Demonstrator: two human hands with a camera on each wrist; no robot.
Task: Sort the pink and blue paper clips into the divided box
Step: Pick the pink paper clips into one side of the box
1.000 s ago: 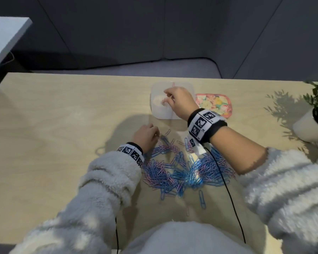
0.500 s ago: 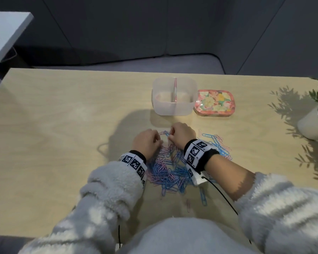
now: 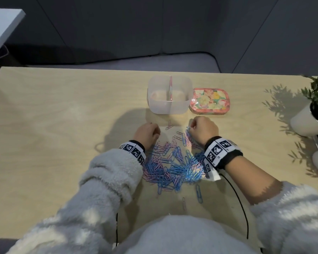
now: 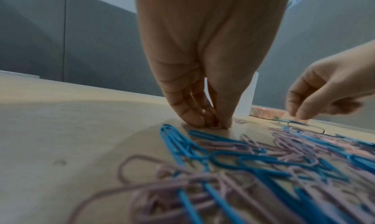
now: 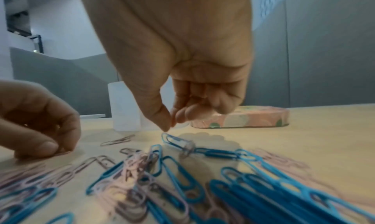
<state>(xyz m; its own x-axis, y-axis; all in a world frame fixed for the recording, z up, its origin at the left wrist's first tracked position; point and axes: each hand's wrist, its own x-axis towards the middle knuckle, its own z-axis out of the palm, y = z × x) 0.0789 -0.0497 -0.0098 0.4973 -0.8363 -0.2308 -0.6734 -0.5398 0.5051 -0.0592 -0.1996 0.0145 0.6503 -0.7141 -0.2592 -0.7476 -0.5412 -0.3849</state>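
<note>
- The left hand (image 4: 202, 76) has its fingertips pressed together on the table (image 3: 62, 116). It seems to pinch a pink clip, but that part is blurry.
- The right hand (image 5: 182, 89) hangs just above a blue clip (image 5: 176, 140). Its thumb and finger are almost together and hold nothing.
- A pile of pink and blue paper clips (image 3: 173, 165) lies between the wrists.
- The divided box (image 3: 170, 107) stands farther back, beside a flowery tin (image 3: 209, 100).

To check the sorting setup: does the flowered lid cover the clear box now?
No, the flowered lid lies flat on the table beside the open clear box.
</note>
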